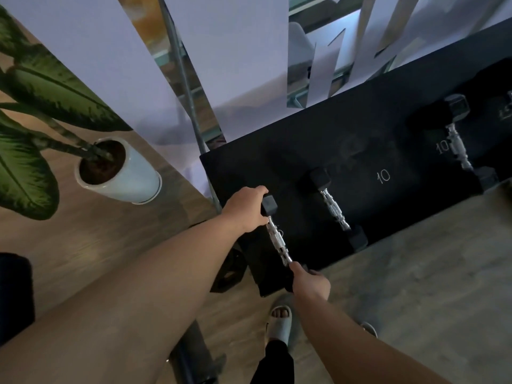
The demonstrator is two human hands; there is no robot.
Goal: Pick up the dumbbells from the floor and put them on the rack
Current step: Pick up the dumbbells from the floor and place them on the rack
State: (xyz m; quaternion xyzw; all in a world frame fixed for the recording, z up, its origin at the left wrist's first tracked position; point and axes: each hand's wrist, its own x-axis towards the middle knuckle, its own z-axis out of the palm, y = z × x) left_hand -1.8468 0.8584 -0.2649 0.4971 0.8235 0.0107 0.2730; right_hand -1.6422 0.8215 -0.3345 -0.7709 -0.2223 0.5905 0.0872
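A dumbbell (278, 241) with a chrome knurled handle and black hex heads lies across the left end of the black rack (318, 151). My left hand (246, 210) grips its far head. My right hand (311, 284) grips its near head at the rack's front edge. A second dumbbell (335, 209) rests on the rack just to the right, and a third (458, 146) sits farther right. White "10" marks are painted on the rack top.
A white pot (130, 181) holding a large-leafed plant stands on the wood floor left of the rack. Another black hex weight (230, 270) lies low by the rack's left corner. My sandalled foot (278, 322) is below. Mirror panels line the wall behind.
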